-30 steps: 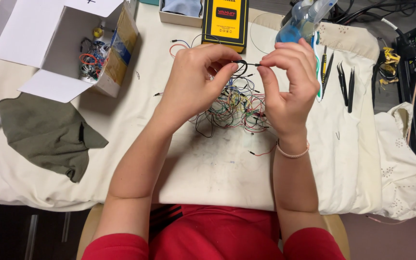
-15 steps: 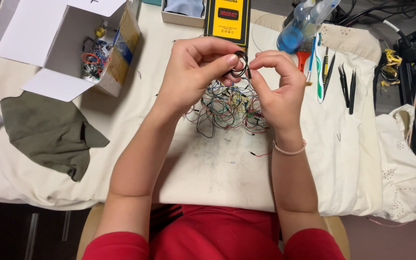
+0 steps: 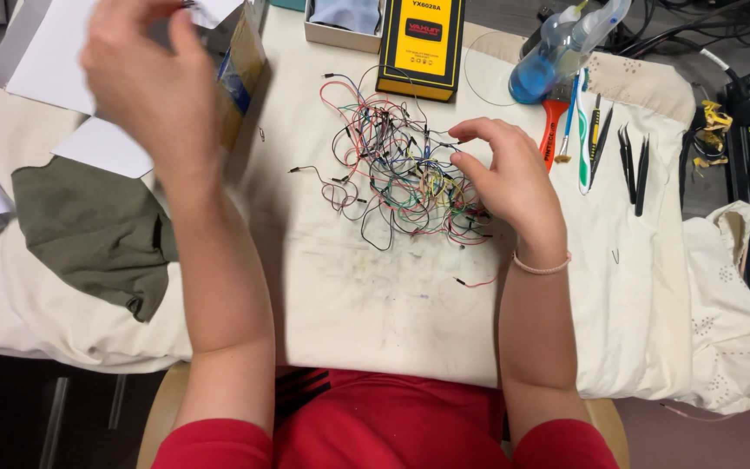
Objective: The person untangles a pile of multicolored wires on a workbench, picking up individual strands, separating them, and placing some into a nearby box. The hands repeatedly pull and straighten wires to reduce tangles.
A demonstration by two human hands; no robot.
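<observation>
A tangle of thin coloured jumper wires [image 3: 392, 174] lies on a stained white cloth [image 3: 375, 304] over the table. My right hand [image 3: 509, 178] rests on the right edge of the tangle, fingers apart and curved, holding nothing. My left hand [image 3: 145, 78] is raised at the upper left over an open white cardboard box [image 3: 240, 61]. It is blurred by motion, with the fingertips drawn together near a small dark bit at the frame's top edge. Whether a wire is pinched there is unclear.
A yellow meter [image 3: 423, 43] stands behind the wires. To the right lie a blue-bottomed plastic bottle [image 3: 540, 74], an orange-handled tool [image 3: 553, 130], a toothbrush [image 3: 585, 130] and black tweezers [image 3: 634, 165]. An olive cloth [image 3: 88, 230] lies at the left.
Both hands were together above the tangle, pinching a wire. My left hand has swung up and left over the box. My right hand has dropped onto the wires and opened.
</observation>
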